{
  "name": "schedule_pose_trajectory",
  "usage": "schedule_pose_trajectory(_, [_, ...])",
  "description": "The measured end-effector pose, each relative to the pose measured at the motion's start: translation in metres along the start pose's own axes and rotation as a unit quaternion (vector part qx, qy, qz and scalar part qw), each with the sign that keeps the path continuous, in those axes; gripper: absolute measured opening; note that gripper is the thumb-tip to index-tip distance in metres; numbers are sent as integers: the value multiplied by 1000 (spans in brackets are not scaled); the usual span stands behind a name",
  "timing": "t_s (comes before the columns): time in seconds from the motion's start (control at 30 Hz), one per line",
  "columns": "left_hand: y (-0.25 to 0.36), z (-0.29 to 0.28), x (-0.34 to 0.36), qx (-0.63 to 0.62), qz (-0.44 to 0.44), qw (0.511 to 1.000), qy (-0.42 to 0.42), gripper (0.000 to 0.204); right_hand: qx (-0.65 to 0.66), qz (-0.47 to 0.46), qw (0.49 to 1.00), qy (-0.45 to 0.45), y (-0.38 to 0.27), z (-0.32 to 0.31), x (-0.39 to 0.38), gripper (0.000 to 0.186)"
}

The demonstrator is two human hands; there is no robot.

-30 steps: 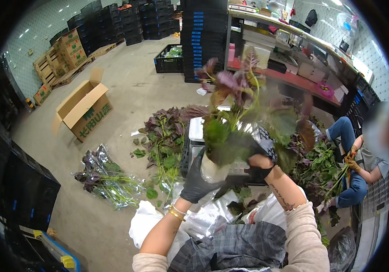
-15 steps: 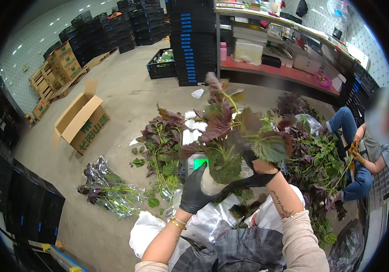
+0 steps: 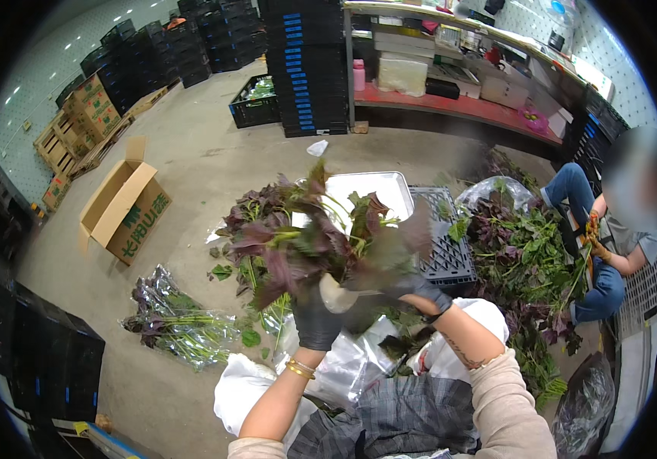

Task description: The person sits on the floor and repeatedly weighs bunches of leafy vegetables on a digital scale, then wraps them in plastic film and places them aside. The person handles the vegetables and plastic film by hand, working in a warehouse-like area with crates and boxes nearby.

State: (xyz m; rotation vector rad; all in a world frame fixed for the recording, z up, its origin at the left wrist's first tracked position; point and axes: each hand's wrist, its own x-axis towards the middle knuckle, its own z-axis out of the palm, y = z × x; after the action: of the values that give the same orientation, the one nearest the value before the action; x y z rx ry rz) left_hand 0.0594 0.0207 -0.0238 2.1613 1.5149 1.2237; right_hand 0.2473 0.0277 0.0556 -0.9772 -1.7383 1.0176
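Note:
My left hand, in a black glove, is closed round the base of a bunch of purple-green leafy stems with a pale band round them. My gloved right hand is at the bunch's right side, near the band; its fingers are smeared by motion. Behind the leaves lie a pale metal tray and a black slatted crate. Loose leafy stems heap to the left. Clear plastic bags lie below my hands, by my lap.
Bagged stems and an open cardboard box are at left, near crate stacks. A co-worker handles stems beside a leafy pile. Tall crates and a red shelf stand behind.
The bunch and my left hand have moved left, uncovering more of the tray and slatted crate; the bunch first dropped, then shifted leftward. The view has swung slightly.

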Motion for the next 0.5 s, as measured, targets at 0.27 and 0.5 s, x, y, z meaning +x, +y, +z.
schedule_pose_trajectory(0.27, [22, -8, -8, 124, 72, 989, -19, 61, -252, -162, 950, 88, -4, 20, 10, 39])
schedule_pose_trajectory(0.5, [3, -4, -5, -56, 22, 997, -57, 64, -73, 76, 994, -15, 46, 7, -2, 61])
